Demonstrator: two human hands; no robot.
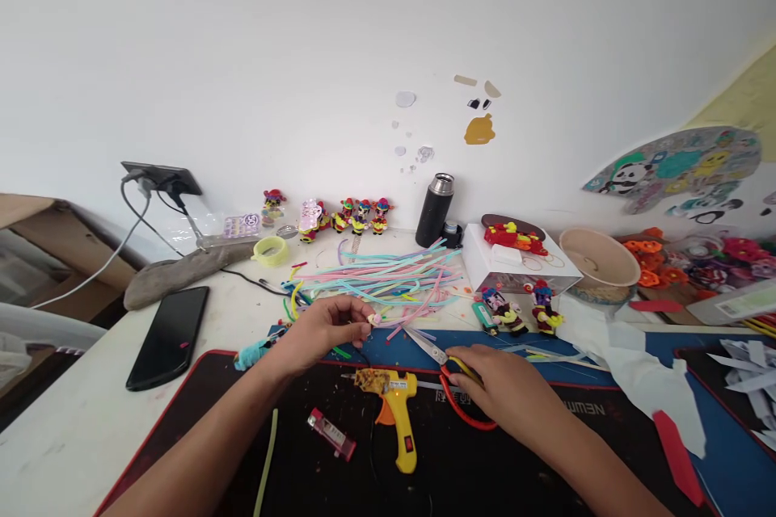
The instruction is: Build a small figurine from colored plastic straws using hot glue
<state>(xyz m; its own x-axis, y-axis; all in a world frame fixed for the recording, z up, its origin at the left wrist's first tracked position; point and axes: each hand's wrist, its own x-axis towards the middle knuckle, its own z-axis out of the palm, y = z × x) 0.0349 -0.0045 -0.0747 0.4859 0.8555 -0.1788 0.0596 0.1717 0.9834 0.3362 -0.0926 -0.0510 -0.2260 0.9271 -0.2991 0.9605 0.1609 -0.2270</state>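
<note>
Pinching a small pink piece (375, 320), the left hand (337, 325) holds it near the tips of the scissors (428, 346), whose handles the right hand (482, 376) grips, so the piece sits between both hands

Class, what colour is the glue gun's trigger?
The trigger is orange, best seen in the head view.

White wall (291, 48) fills the upper frame. Ochre sticker (479, 130) right of upper center, panda collage (679, 166) at right, yellow area (740, 97) far upper right, could be paint or paper. Dark socket panel (183, 176) low on wall, left, cords (130, 233) plugged in. White tabletop (54, 452) below. Cardboard box (33, 207) at left edge. Soft, even light.
</note>
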